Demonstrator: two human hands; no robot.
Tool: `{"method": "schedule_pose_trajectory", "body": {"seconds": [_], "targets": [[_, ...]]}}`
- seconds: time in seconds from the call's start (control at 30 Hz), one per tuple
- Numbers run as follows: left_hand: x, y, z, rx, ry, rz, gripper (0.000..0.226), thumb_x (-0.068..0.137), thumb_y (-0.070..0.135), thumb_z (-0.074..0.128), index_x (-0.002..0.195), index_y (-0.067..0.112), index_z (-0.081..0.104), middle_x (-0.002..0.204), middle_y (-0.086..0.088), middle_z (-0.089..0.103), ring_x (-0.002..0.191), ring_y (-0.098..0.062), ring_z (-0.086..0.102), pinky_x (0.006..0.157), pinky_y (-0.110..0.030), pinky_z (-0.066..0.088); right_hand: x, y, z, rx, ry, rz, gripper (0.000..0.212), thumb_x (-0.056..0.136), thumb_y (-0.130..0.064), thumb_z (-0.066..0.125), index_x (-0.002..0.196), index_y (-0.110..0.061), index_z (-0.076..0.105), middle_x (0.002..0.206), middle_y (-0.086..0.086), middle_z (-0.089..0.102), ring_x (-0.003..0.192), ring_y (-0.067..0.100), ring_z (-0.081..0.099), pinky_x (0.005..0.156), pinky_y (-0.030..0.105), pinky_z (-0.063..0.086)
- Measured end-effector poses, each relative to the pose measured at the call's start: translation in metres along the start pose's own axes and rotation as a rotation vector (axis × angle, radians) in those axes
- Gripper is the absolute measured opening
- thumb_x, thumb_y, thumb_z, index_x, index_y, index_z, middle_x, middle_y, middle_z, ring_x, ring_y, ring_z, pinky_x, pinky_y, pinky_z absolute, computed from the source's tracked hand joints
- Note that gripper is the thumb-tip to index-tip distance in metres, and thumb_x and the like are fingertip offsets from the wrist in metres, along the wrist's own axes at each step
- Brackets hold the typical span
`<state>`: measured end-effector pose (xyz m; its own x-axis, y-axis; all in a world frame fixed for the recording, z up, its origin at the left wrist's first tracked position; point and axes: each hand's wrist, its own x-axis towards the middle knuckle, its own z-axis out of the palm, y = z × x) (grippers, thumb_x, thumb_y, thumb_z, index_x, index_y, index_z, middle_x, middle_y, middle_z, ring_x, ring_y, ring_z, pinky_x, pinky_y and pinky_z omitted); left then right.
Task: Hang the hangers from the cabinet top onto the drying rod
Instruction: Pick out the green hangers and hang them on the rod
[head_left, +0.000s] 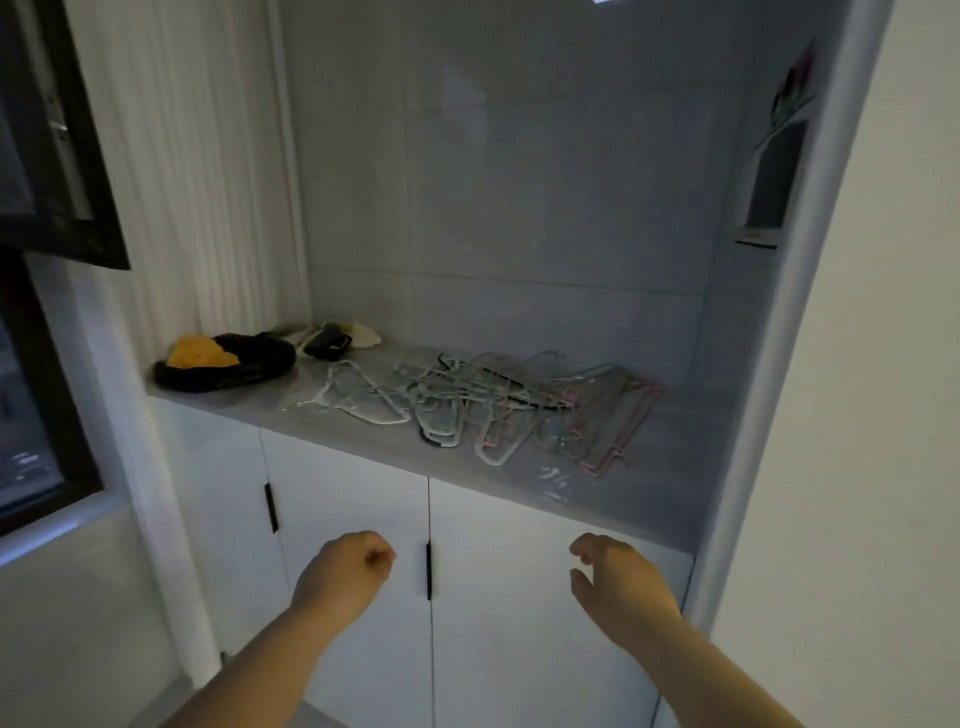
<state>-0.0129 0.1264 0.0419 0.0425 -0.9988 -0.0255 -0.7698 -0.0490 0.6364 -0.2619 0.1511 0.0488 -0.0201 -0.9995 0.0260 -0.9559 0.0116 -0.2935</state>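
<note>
Tangled hangers (498, 402) on cabinet top (649, 483)

A black shoe (228, 366) with something yellow (201, 352) inside it lies at the far left. Just right of it sits a small dark thing (328, 340) beside some pale bits (366, 334). A dark window frame (62, 156) is on the left wall.

cabinet top (649, 499): in recess, above doors (358, 519)
hangers (483, 405): tangled pile, ctr-right on top
shoe (228, 364): far left on top, small items (332, 338) behind it
hands: below, in front of doors
</note>
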Motion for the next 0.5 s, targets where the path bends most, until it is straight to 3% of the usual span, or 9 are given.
{"method": "schedule_pose_trajectory", "body": {"seconds": [0.13, 0.3, 0.33, 0.43, 0.5], "targets": [[0.056, 0.015, 0.021, 0.044, -0.021, -0.013, 0.022, 0.092, 0.019, 0.044, 0.101, 0.015, 0.064, 0.112, -0.006, 0.066, 0.103, -0.022, 0.060, 0.091, -0.031, 0.049, 0.064, 0.010, 0.004, -0.034, 0.035, -0.005, 0.047, 0.098, -0.029, 0.041, 0.143, -0.019, 0.030, 0.147, -0.001, 0.036, 0.135, 0.019, 0.034, 0.109, 0.028, 0.032], [0.120, 0.025, 0.037, -0.023, 0.048, -0.078, 0.021, 0.092, 0.017, 0.046, 0.100, 0.014, 0.065, 0.113, -0.008, 0.066, 0.104, -0.024, 0.059, 0.092, -0.028, 0.046, 0.151, 0.011, 0.018, -0.024, 0.025, -0.057, 0.062, 0.098, -0.038, 0.037, 0.150, -0.025, 0.006, 0.159, -0.001, 0.000, 0.146, 0.019, 0.006, 0.118, 0.033, 0.009], [0.132, 0.028, 0.039, -0.056, 0.068, -0.090, 0.020, 0.091, 0.015, 0.047, 0.098, 0.013, 0.065, 0.112, -0.010, 0.066, 0.103, -0.026, 0.059, 0.091, -0.029, 0.046, 0.165, 0.010, 0.023, -0.036, 0.034, -0.069, 0.063, 0.097, -0.039, 0.036, 0.150, -0.024, 0.006, 0.159, 0.000, -0.001, 0.146, 0.021, 0.006, 0.118, 0.036, 0.009], [0.165, 0.040, 0.043, -0.146, 0.126, -0.105, 0.017, 0.089, 0.010, 0.048, 0.093, 0.010, 0.065, 0.108, -0.014, 0.065, 0.103, -0.029, 0.059, 0.088, -0.027, 0.043, 0.194, 0.008, 0.032, -0.098, 0.216, -0.081, 0.063, 0.091, -0.043, 0.035, 0.146, -0.012, 0.029, 0.154, 0.012, 0.020, 0.140, 0.031, 0.027, 0.114, 0.048, 0.024], [0.187, 0.049, 0.047, -0.188, 0.162, -0.104, 0.018, 0.088, 0.006, 0.049, 0.097, 0.006, 0.066, 0.108, -0.015, 0.065, 0.105, -0.030, 0.058, 0.088, -0.026, 0.041, 0.212, 0.014, 0.038, -0.092, 0.125, -0.053, 0.067, 0.091, -0.048, 0.026, 0.150, -0.017, 0.015, 0.158, 0.008, 0.010, 0.145, 0.026, 0.013, 0.118, 0.044, 0.011]]}}
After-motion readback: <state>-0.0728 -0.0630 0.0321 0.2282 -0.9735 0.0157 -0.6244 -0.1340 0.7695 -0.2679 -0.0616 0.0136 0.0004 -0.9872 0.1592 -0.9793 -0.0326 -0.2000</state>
